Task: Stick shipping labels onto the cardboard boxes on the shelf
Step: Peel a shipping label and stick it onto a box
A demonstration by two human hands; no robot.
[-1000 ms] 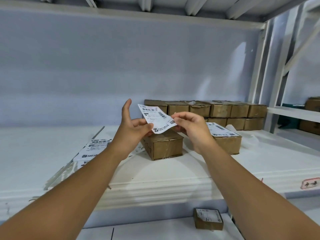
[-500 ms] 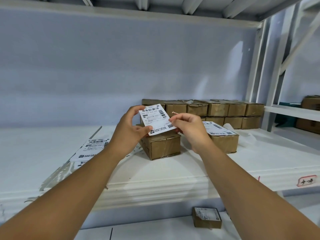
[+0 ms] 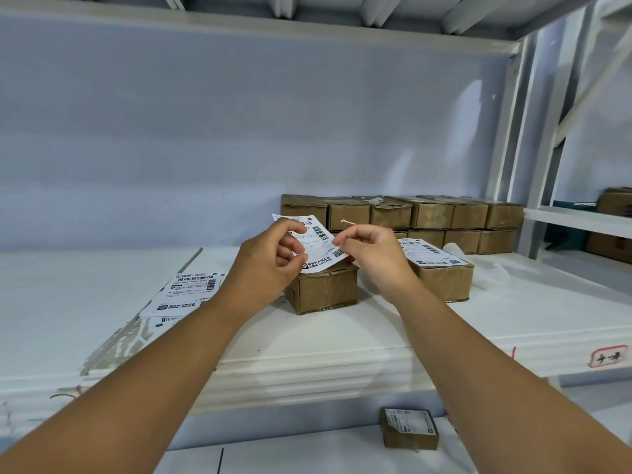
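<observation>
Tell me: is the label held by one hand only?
No, the left hand and the right hand both pinch the label, one at each side.

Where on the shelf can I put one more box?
Bare shelf lies left of the loose labels, and along the front edge before the plain box and the labelled box. Behind those two it is crowded: stacked boxes fill the back right, and the left hand and right hand hold a label over it.
</observation>
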